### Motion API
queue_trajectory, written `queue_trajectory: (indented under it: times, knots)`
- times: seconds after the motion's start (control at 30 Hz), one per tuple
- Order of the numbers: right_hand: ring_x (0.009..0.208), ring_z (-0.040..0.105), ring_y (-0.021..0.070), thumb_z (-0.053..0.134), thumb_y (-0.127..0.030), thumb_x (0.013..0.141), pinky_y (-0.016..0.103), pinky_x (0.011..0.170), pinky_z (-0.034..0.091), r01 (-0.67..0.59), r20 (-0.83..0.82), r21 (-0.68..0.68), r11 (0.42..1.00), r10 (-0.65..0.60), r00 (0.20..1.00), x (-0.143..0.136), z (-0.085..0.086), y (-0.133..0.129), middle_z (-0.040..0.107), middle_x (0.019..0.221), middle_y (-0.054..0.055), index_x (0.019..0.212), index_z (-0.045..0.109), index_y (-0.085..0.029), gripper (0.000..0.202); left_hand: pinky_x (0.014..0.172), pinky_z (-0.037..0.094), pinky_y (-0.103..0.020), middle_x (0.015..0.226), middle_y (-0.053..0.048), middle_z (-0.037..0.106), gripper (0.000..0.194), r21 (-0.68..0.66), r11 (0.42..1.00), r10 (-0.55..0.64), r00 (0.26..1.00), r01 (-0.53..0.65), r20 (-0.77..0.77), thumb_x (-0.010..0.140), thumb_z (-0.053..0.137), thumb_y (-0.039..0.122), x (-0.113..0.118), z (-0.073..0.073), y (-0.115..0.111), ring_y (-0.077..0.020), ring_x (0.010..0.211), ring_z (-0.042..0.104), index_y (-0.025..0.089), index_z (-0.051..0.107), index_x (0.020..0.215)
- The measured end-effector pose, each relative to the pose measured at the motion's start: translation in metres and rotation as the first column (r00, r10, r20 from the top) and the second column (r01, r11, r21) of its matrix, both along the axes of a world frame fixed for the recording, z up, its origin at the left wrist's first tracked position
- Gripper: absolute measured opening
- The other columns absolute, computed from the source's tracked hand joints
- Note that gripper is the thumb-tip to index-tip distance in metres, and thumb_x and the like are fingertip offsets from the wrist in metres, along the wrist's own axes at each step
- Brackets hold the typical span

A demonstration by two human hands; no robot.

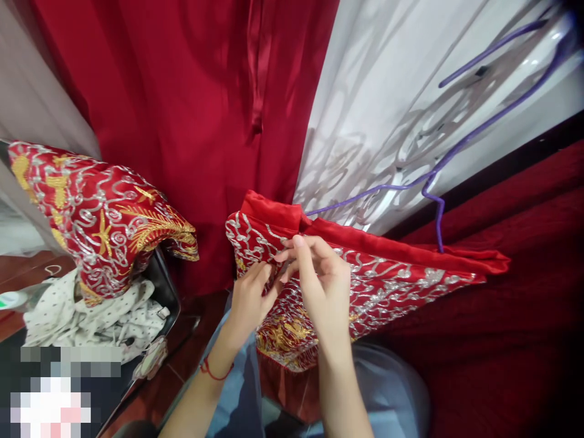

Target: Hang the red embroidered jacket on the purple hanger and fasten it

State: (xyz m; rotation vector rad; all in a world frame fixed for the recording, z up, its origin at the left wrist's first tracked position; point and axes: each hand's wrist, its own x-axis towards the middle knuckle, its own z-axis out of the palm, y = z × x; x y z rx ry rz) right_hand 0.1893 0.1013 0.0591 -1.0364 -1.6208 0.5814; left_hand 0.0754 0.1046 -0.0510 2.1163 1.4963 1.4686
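Fingers (307,264) of the left hand (249,296) and right hand (332,289) bend, their grasp unclear, near the smooth satin waistband (365,241) of a silver-swirled red garment (387,283).

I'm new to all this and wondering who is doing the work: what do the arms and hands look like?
They are a person's own. The left hand and right hand are ungloved, and no sleeves show on the forearms. A thin red cord bracelet circles the left wrist; the right wrist shows none.
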Motion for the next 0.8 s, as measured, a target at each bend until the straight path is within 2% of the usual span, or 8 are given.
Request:
queue_trajectory:
  times: [0.13, 0.23, 0.3, 0.4, 0.47, 0.57, 0.73, 0.8]
  knots:
    - [0.082, 0.070, 0.0174, 0.057, -0.021, 0.094, 0.032, 0.077, 0.055, -0.016, 0.390, 0.393, 0.919, -0.151, 0.908, 0.070, 0.005, -0.009, 0.074, 0.092, 0.005, 0.098, 0.071, -0.022, 0.014, 0.068, 0.049, -0.026, 0.096, -0.003, 0.059, 0.015, 0.089, 0.990, 0.083, 0.963, -0.109, 0.256, 0.089, 0.063, 0.023, -0.016, 0.001, 0.006, -0.0143, 0.080, 0.059, 0.023, 0.055, 0.102]
    - [0.097, 0.067, 0.0225, 0.065, -0.022, 0.089, 0.041, 0.090, 0.051, 0.080, 0.407, 0.636, 0.768, -0.422, 0.810, 0.144, 0.010, -0.011, 0.073, 0.100, 0.008, 0.100, 0.071, -0.024, 0.013, 0.071, 0.050, -0.027, 0.121, -0.009, 0.055, 0.046, 0.230, 0.920, 0.185, 0.867, -0.318, 0.462, 0.082, 0.074, 0.029, -0.033, 0.017, 0.024, -0.0166, 0.094, 0.059, 0.024, 0.050, 0.121]
    - [0.109, 0.064, 0.0273, 0.071, -0.029, 0.085, 0.046, 0.097, 0.046, 0.192, 0.376, 0.733, 0.652, -0.625, 0.684, 0.190, 0.015, -0.009, 0.071, 0.110, 0.013, 0.111, 0.070, -0.022, 0.027, 0.084, 0.051, -0.033, 0.130, -0.012, 0.053, 0.054, 0.305, 0.885, 0.194, 0.875, -0.351, 0.444, 0.080, 0.077, 0.032, -0.041, 0.035, 0.041, -0.0213, 0.109, 0.058, 0.024, 0.051, 0.126]
    - [0.112, 0.064, 0.0302, 0.073, -0.042, 0.083, 0.048, 0.098, 0.045, 0.277, 0.465, 0.685, 0.674, -0.697, 0.546, 0.242, 0.022, -0.006, 0.070, 0.114, 0.017, 0.116, 0.070, -0.020, 0.040, 0.098, 0.047, -0.040, 0.121, -0.010, 0.062, 0.043, 0.347, 0.896, 0.156, 0.929, -0.276, 0.336, 0.080, 0.077, 0.038, -0.047, 0.059, 0.065, -0.0259, 0.117, 0.057, 0.024, 0.060, 0.117]
    - [0.103, 0.068, 0.0263, 0.073, -0.041, 0.084, 0.042, 0.092, 0.050, 0.271, 0.525, 0.576, 0.771, -0.603, 0.601, 0.262, 0.024, -0.007, 0.073, 0.107, 0.015, 0.103, 0.074, -0.022, 0.028, 0.099, 0.047, -0.039, 0.109, -0.007, 0.067, 0.033, 0.330, 0.921, 0.099, 0.944, -0.206, 0.315, 0.083, 0.073, 0.041, -0.046, 0.067, 0.077, -0.0250, 0.110, 0.062, 0.024, 0.064, 0.110]
    - [0.097, 0.073, 0.0254, 0.076, -0.034, 0.083, 0.039, 0.084, 0.055, 0.215, 0.429, 0.439, 0.872, -0.414, 0.803, 0.276, 0.020, -0.011, 0.075, 0.109, 0.016, 0.089, 0.077, -0.023, 0.013, 0.096, 0.048, -0.038, 0.106, -0.006, 0.068, 0.031, 0.315, 0.931, 0.054, 0.926, -0.182, 0.373, 0.086, 0.067, 0.045, -0.040, 0.068, 0.088, -0.0223, 0.103, 0.064, 0.023, 0.065, 0.109]
    - [0.081, 0.075, 0.0323, 0.084, -0.060, 0.065, 0.048, 0.066, 0.055, 0.165, 0.145, 0.472, 0.866, -0.260, 0.955, 0.285, 0.006, -0.003, 0.073, 0.112, 0.022, 0.057, 0.073, -0.020, 0.042, 0.084, 0.051, -0.030, 0.093, -0.003, 0.066, 0.028, 0.291, 0.945, -0.024, 0.856, -0.149, 0.517, 0.090, 0.061, 0.049, -0.030, 0.069, 0.096, -0.0165, 0.090, 0.064, 0.022, 0.065, 0.099]
    - [0.072, 0.074, 0.0307, 0.084, -0.065, 0.060, 0.048, 0.059, 0.052, 0.131, 0.077, 0.493, 0.860, -0.193, 0.978, 0.289, 0.006, 0.000, 0.076, 0.096, 0.022, 0.048, 0.069, -0.020, 0.049, 0.073, 0.049, -0.026, 0.082, -0.001, 0.063, 0.028, 0.284, 0.953, -0.068, 0.834, -0.109, 0.548, 0.092, 0.059, 0.049, -0.032, 0.076, 0.098, -0.0135, 0.077, 0.060, 0.022, 0.065, 0.090]
